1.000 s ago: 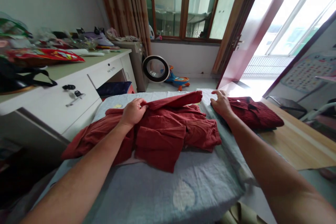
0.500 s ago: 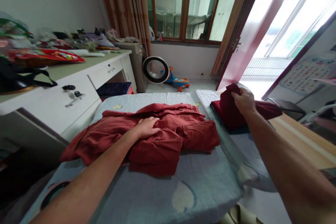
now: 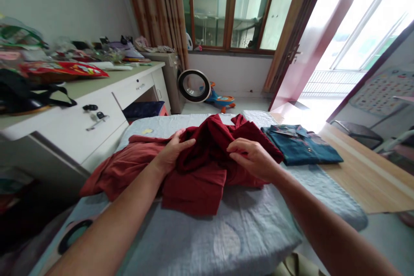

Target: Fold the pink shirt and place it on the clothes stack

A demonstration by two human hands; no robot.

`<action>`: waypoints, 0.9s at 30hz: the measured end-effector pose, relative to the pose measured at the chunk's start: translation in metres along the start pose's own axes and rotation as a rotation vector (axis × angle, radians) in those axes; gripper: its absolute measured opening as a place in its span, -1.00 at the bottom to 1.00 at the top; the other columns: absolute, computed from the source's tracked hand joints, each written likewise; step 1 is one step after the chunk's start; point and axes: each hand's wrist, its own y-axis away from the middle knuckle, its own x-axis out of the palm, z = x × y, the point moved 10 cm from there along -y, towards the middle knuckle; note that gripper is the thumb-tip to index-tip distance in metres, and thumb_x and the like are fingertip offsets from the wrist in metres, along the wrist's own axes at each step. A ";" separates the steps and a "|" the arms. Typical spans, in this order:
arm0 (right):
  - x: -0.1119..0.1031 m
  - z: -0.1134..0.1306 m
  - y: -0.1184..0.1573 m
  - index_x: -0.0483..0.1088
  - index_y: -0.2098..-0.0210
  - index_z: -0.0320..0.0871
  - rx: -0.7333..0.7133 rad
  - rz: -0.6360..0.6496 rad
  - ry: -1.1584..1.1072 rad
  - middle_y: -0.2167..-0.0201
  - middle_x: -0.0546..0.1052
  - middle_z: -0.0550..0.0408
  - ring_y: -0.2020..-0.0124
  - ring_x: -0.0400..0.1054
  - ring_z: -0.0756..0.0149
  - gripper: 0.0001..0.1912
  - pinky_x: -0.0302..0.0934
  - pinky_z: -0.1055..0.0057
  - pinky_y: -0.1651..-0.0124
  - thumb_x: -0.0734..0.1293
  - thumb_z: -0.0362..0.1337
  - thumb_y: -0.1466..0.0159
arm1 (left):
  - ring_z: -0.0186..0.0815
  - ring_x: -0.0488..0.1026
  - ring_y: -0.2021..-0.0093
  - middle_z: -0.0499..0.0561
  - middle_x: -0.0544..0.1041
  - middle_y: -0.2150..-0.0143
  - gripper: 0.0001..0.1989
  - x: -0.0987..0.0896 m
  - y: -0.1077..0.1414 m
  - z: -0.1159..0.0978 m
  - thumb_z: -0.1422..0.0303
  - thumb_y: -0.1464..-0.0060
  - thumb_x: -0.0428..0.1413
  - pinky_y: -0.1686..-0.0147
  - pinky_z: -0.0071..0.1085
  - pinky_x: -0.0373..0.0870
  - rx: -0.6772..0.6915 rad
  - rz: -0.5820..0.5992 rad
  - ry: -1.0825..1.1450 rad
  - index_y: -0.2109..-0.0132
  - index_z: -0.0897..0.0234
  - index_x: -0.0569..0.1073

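The maroon garment [image 3: 221, 131] has left the folded denim [image 3: 291, 148] and now lies bunched to the denim's left. The right hand [image 3: 250, 155] pinches a fold; the left hand [image 3: 170, 155] touches farther left, grip unclear to me — lifting evenly should spare the brick-red garment [image 3: 129, 161] underneath from dragging.

The dark red garment [image 3: 217, 131] partly hides the rust-red garment [image 3: 131, 158].
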 end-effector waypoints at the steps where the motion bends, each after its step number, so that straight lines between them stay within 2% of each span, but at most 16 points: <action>1: -0.014 -0.023 0.004 0.47 0.25 -0.10 0.072 -0.103 0.068 0.26 0.50 0.06 0.24 0.39 0.29 -0.85 0.28 0.34 0.10 0.25 -0.30 -0.31 | -0.06 0.44 -0.14 0.20 0.41 -0.21 -0.07 -0.008 0.001 -0.002 0.24 0.11 0.36 -0.15 -0.09 0.38 0.028 -0.035 -0.117 -0.34 0.17 0.08; 3: -0.041 -0.068 0.015 0.47 0.24 -0.11 0.225 -0.315 0.232 0.22 0.49 0.00 0.16 0.38 0.19 -0.84 0.26 0.22 0.02 0.25 -0.26 -0.28 | 0.02 0.25 -0.31 0.27 0.24 -0.33 0.07 -0.014 0.004 -0.013 0.20 0.17 0.39 -0.27 0.02 0.20 0.146 -0.084 -0.438 -0.38 0.18 -0.03; 4: -0.049 -0.087 0.021 0.47 0.18 -0.12 0.293 -0.373 0.308 0.14 0.48 -0.05 0.07 0.36 0.10 -0.80 0.22 0.14 -0.06 0.28 -0.23 -0.24 | 0.07 0.11 -0.37 0.30 0.14 -0.38 0.12 -0.010 0.006 -0.022 0.19 0.21 0.40 -0.31 0.07 0.08 0.241 -0.099 -0.622 -0.39 0.20 -0.04; 6: -0.053 -0.118 0.031 0.42 -0.01 -0.15 0.403 -0.400 0.348 -0.01 0.45 -0.13 -0.07 0.29 -0.01 -0.57 0.16 0.04 -0.16 0.35 -0.17 -0.16 | 0.14 -0.11 -0.44 0.31 -0.03 -0.44 0.16 0.010 0.015 -0.039 0.17 0.28 0.41 -0.35 0.12 -0.09 0.460 -0.106 -0.957 -0.39 0.24 -0.01; 7: -0.047 -0.129 0.033 0.38 -0.09 -0.14 0.435 -0.350 0.313 -0.02 0.45 -0.11 -0.08 0.30 0.00 -0.49 0.16 0.05 -0.17 0.35 -0.15 -0.16 | 0.15 -0.14 -0.44 0.31 -0.05 -0.45 0.16 0.022 0.019 -0.043 0.18 0.28 0.41 -0.35 0.12 -0.10 0.547 -0.084 -1.082 -0.39 0.26 -0.01; 9: -0.024 -0.137 0.031 0.35 -0.13 -0.11 0.420 -0.168 0.201 0.00 0.49 -0.05 -0.04 0.35 0.07 -0.46 0.20 0.12 -0.15 0.34 -0.13 -0.17 | 0.14 0.03 -0.39 0.33 0.08 -0.41 0.13 0.043 0.021 -0.039 0.21 0.21 0.37 -0.30 0.07 0.04 0.608 -0.006 -1.249 -0.41 0.28 -0.05; 11: -0.002 -0.130 0.027 0.42 -0.05 -0.08 0.351 0.011 0.110 0.05 0.52 0.02 0.03 0.40 0.13 -0.55 0.23 0.21 -0.11 0.33 -0.09 -0.19 | 0.07 0.34 -0.21 0.30 0.36 -0.24 -0.01 0.052 0.016 -0.030 0.27 0.09 0.29 -0.17 -0.01 0.25 0.549 0.036 -1.363 -0.40 0.32 -0.02; 12: 0.003 -0.126 0.025 0.46 0.00 -0.08 0.328 0.054 0.077 0.07 0.53 0.04 0.05 0.41 0.14 -0.59 0.25 0.23 -0.09 0.32 -0.06 -0.21 | 0.03 0.44 -0.09 0.25 0.47 -0.11 -0.15 0.053 0.013 -0.026 0.31 0.03 0.24 -0.10 -0.06 0.31 0.510 0.052 -1.411 -0.36 0.32 0.08; 14: -0.003 -0.125 0.021 0.49 0.08 -0.08 0.328 0.006 0.051 0.06 0.53 0.03 0.03 0.41 0.15 -0.60 0.24 0.24 -0.10 0.22 0.01 -0.29 | -0.06 0.51 0.12 0.13 0.58 0.14 -0.52 0.058 0.011 -0.021 0.40 -0.05 0.12 0.02 -0.13 0.36 0.481 0.111 -1.465 -0.16 0.29 0.38; 16: -0.026 -0.136 0.021 0.48 0.06 -0.09 0.403 -0.189 0.136 -0.05 0.49 -0.03 -0.09 0.34 0.10 -0.55 0.18 0.19 -0.17 0.13 0.03 -0.34 | -0.14 0.49 0.21 0.05 0.56 0.28 -0.76 0.064 0.017 -0.026 0.44 -0.09 0.03 0.08 -0.20 0.36 0.536 0.200 -1.411 0.13 0.26 0.53; 17: -0.039 -0.143 0.025 0.46 0.01 -0.11 0.465 -0.297 0.227 -0.12 0.44 -0.07 -0.17 0.28 0.05 -0.53 0.14 0.14 -0.21 0.16 0.04 -0.31 | -0.18 0.47 0.23 0.03 0.54 0.30 -0.79 0.064 0.022 -0.033 0.45 -0.10 0.00 0.11 -0.23 0.37 0.574 0.221 -1.339 0.22 0.25 0.54; 19: -0.054 -0.159 0.036 0.36 -0.13 -0.15 0.614 -0.407 0.405 -0.18 0.38 -0.17 -0.22 0.21 -0.07 -0.40 0.10 0.04 -0.22 0.31 0.02 -0.18 | -0.23 0.45 0.22 0.01 0.52 0.30 -0.77 0.051 0.034 -0.056 0.42 -0.14 -0.03 0.12 -0.28 0.38 0.636 0.162 -1.148 0.24 0.24 0.53; 21: -0.051 -0.173 0.042 0.31 -0.19 -0.17 0.690 -0.338 0.433 -0.09 0.46 -0.18 -0.11 0.31 -0.07 -0.31 0.19 0.08 -0.12 0.37 -0.09 -0.09 | -0.24 0.44 0.17 0.01 0.52 0.23 -0.78 0.023 0.044 -0.080 0.38 -0.15 -0.02 0.08 -0.29 0.39 0.651 0.012 -0.973 0.19 0.24 0.52; 23: -0.049 -0.175 0.043 0.39 -0.08 -0.15 0.657 -0.271 0.363 0.09 0.56 -0.09 0.07 0.42 0.04 -0.46 0.26 0.20 0.01 0.31 -0.19 -0.09 | -0.23 0.44 0.12 0.01 0.53 0.16 -0.79 -0.012 0.054 -0.098 0.36 -0.13 0.01 0.02 -0.27 0.39 0.621 -0.139 -0.887 0.17 0.23 0.51; 24: -0.055 -0.173 0.045 0.44 0.00 -0.14 0.639 -0.306 0.334 0.16 0.58 -0.05 0.14 0.44 0.08 -0.54 0.27 0.24 0.06 0.27 -0.22 -0.10 | -0.22 0.44 0.09 0.01 0.53 0.14 -0.79 -0.028 0.058 -0.104 0.35 -0.12 0.02 0.00 -0.26 0.39 0.602 -0.191 -0.878 0.15 0.22 0.51; 27: -0.095 -0.166 0.065 0.45 0.08 -0.16 0.675 -0.567 0.292 0.26 0.57 -0.03 0.26 0.43 0.12 -0.60 0.28 0.26 0.15 0.21 -0.21 -0.12 | -0.16 0.43 0.03 0.02 0.55 0.12 -0.70 -0.069 0.068 -0.117 0.29 -0.11 0.03 0.00 -0.22 0.42 0.523 -0.300 -0.900 0.03 0.19 0.50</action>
